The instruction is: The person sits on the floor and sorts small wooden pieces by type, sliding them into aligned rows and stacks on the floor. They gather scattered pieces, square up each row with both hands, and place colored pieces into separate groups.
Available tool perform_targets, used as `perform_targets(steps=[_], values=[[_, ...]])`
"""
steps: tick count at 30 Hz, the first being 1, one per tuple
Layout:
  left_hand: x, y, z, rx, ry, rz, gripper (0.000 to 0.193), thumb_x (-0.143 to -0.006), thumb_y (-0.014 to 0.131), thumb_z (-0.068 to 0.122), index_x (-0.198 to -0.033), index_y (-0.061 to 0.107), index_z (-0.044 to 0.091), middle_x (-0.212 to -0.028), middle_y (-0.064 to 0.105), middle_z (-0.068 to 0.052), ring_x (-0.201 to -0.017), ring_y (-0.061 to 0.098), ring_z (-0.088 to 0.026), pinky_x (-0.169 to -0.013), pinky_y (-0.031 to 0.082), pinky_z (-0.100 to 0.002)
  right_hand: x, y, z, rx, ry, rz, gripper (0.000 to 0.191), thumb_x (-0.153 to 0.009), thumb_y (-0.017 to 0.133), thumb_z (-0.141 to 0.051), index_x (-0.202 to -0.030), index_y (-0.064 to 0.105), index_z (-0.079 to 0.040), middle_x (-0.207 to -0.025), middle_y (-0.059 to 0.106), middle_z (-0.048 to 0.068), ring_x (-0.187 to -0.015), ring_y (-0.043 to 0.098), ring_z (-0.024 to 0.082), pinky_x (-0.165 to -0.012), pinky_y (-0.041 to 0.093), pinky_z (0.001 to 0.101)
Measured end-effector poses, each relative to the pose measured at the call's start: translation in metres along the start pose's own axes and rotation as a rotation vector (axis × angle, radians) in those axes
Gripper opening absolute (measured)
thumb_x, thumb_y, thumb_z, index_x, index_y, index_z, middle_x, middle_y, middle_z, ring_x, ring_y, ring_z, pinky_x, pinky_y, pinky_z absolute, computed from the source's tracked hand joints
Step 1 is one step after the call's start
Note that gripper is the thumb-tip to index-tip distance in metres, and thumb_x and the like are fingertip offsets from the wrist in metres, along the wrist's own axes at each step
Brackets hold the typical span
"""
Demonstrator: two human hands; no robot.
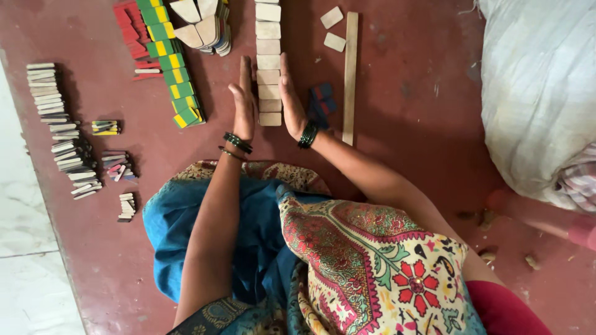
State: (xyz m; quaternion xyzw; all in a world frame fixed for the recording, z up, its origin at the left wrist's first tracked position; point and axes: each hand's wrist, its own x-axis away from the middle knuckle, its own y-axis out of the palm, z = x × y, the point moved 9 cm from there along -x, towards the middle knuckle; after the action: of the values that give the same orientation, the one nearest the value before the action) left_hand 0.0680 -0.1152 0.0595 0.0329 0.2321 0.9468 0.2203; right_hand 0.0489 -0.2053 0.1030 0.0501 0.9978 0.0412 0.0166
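A straight row of pale wooden blocks [268, 62] lies on the red floor [403, 111] in front of me. My left hand [244, 102] stands on edge, flat against the row's left side. My right hand [290, 99] presses flat against the right side, fingers straight and together. Both palms face each other with the nearest blocks between them. Green and dark bangles circle both wrists. Neither hand grips anything.
A long wooden stick [350, 74] lies right of the row, with dark blue pieces [321, 102] beside it. Green-and-yellow blocks [171, 68], red sticks [131, 31] and pale strips [53, 105] lie left. A white sack [534, 93] sits at right.
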Motion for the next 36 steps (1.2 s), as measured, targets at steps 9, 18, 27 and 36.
perform_targets(steps=[9,18,27,36], values=[[-0.012,-0.008,-0.014,0.073,-0.001,0.001,0.101,-0.101,0.019,0.079,-0.170,-0.001,0.009,-0.179,0.006,-0.015,-0.168,0.009,-0.030,-0.137,0.009,-0.043,-0.001,-0.013,0.027,0.030,0.097,0.030,0.083,-0.111,0.023,-0.059,-0.168,-0.001,-0.004,-0.178,-0.006,0.012,-0.165,-0.009,0.023,-0.134,-0.005,0.0382],[-0.015,-0.021,-0.027,0.063,-0.045,0.006,0.105,-0.098,0.020,0.083,-0.170,0.001,0.008,-0.179,0.004,-0.016,-0.167,0.007,-0.032,-0.136,0.009,-0.046,-0.010,-0.012,0.034,0.003,0.071,0.055,0.083,-0.112,0.020,-0.062,-0.168,0.000,-0.003,-0.178,-0.006,0.012,-0.166,-0.007,0.023,-0.135,-0.004,0.0376],[-0.035,-0.024,-0.029,-0.059,-0.005,-0.028,0.107,-0.098,0.017,0.085,-0.169,0.002,0.007,-0.178,0.012,-0.019,-0.167,0.015,-0.033,-0.137,0.014,-0.046,-0.032,-0.004,0.037,0.032,0.053,-0.008,0.086,-0.111,0.022,-0.062,-0.168,-0.001,-0.002,-0.178,-0.005,0.012,-0.166,-0.006,0.023,-0.135,-0.004,0.0369],[-0.044,-0.030,-0.027,-0.193,0.019,-0.010,0.104,-0.100,0.014,0.083,-0.170,0.005,0.006,-0.178,0.014,-0.019,-0.167,0.015,-0.032,-0.137,0.014,-0.044,-0.054,-0.008,0.043,0.072,0.036,-0.013,0.082,-0.114,0.022,-0.060,-0.168,0.001,-0.002,-0.179,-0.005,0.011,-0.167,-0.005,0.022,-0.137,-0.003,0.0369]])
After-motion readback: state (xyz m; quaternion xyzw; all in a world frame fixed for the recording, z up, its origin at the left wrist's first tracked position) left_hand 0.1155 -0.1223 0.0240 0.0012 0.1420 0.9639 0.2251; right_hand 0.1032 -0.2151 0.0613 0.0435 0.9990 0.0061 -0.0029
